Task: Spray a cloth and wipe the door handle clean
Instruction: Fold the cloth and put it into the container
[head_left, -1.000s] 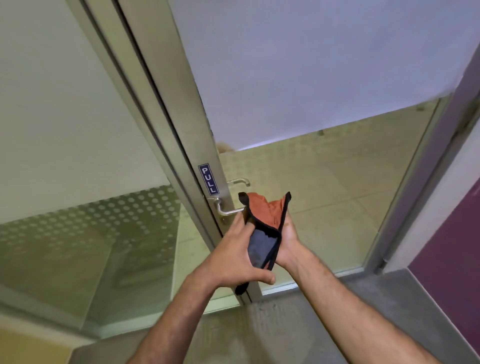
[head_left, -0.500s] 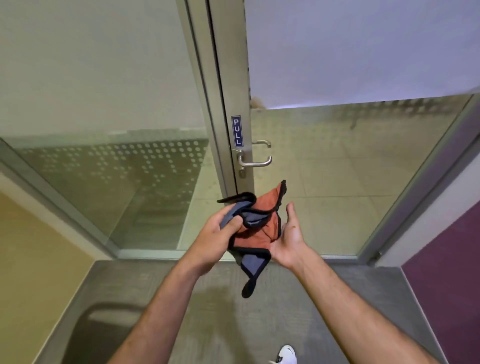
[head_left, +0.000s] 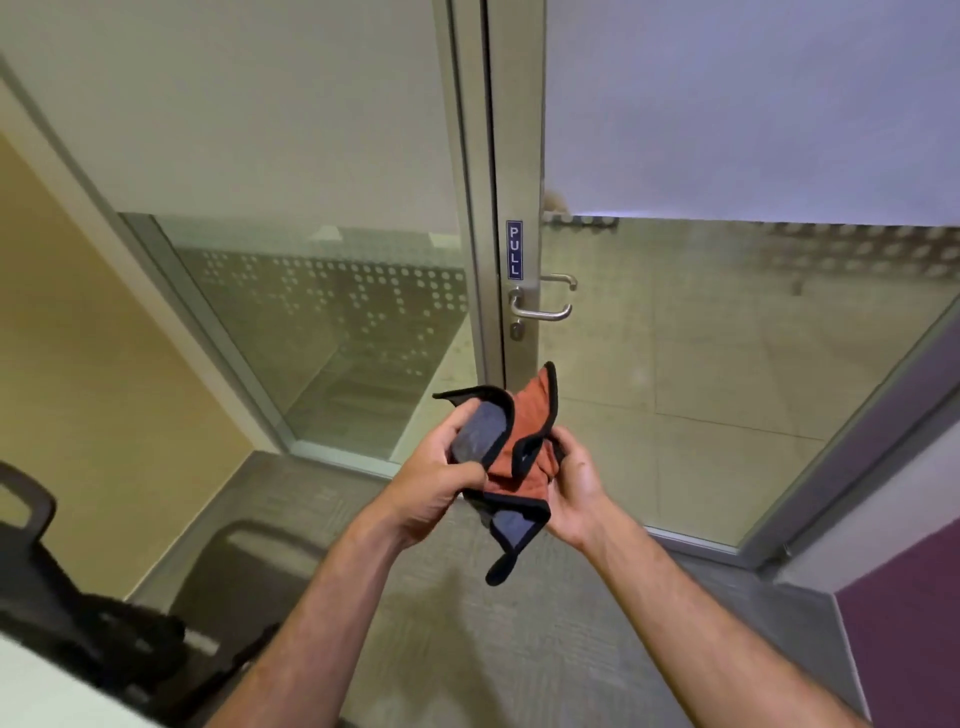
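**Cloth held in both hands, clear of the door handle**

The cloth, orange on one face and grey on the other with black edging, is bunched between both hands below the door handle and well apart from it. One black-edged corner hangs down beneath the hands; another orange corner stands up toward the door.

The left hand grips the cloth's left side, thumb pressed over the grey face and fingers curled beneath. The right hand holds the right side, fingers curled into the orange folds.

The handle is a metal lever, lying level on the frame of the glass door, with a keyhole just under it and a blue PULL sign just above. A second lever shows through the glass behind.

To the lower left stands a dark office chair on grey carpet. A purple wall borders the right.
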